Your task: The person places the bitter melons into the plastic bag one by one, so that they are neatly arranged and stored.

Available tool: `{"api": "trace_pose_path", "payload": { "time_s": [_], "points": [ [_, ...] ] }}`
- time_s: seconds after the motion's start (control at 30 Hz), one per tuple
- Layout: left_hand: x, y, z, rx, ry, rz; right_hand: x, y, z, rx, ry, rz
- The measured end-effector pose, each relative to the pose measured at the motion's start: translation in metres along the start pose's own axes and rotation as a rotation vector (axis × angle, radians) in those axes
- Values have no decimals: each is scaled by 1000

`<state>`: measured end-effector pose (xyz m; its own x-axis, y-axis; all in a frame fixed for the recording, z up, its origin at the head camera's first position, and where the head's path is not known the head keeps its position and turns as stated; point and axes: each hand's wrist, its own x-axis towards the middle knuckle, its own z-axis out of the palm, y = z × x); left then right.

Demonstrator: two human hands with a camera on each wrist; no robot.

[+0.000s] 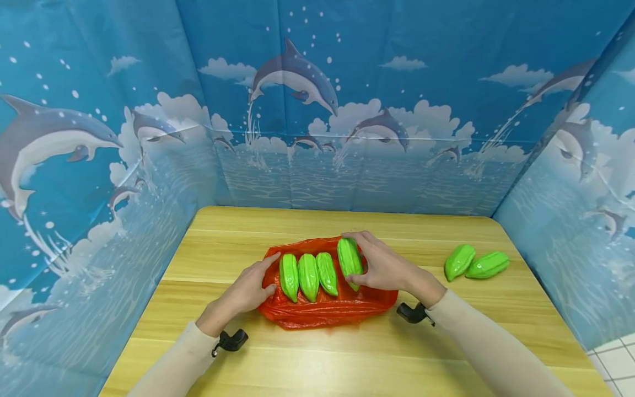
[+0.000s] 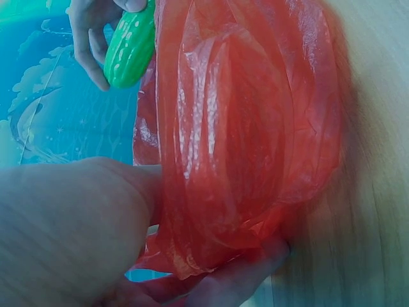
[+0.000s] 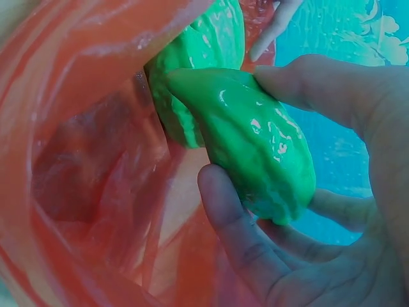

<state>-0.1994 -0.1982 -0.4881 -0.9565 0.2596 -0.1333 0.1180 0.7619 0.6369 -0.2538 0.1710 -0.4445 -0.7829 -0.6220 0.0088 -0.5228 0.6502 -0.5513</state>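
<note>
A red plastic bag (image 1: 317,317) lies spread on the table with its mouth open. Three green ridged gourds (image 1: 308,277) lie side by side on it. At the bag's right part, my right hand (image 1: 384,264) grips another green gourd (image 3: 255,141) between thumb and fingers; it is over the bag. The left hand (image 1: 248,289) holds the bag's left edge, thumb and index finger apart. In the left wrist view, some of its fingers (image 2: 239,281) pass behind the red plastic and are partly hidden.
Two more green gourds (image 1: 477,263) rest touching each other at the right side of the wooden table (image 1: 307,366). A blue dolphin-print curtain (image 1: 347,165) stands around the back and sides. Each wrist carries a small black camera mount (image 1: 233,340).
</note>
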Motion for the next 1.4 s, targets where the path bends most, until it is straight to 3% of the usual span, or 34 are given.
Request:
{"api": "trace_pose_path", "payload": {
  "time_s": [0.87, 1.13, 1.4],
  "points": [
    [0, 2, 2, 14, 3, 3, 1, 5, 8, -19, -62, 37],
    [-1, 3, 2, 8, -4, -3, 0, 6, 9, 62, -87, 69],
    [-2, 5, 1, 2, 0, -3, -2, 7, 10, 51, -85, 54]
  ]
}}
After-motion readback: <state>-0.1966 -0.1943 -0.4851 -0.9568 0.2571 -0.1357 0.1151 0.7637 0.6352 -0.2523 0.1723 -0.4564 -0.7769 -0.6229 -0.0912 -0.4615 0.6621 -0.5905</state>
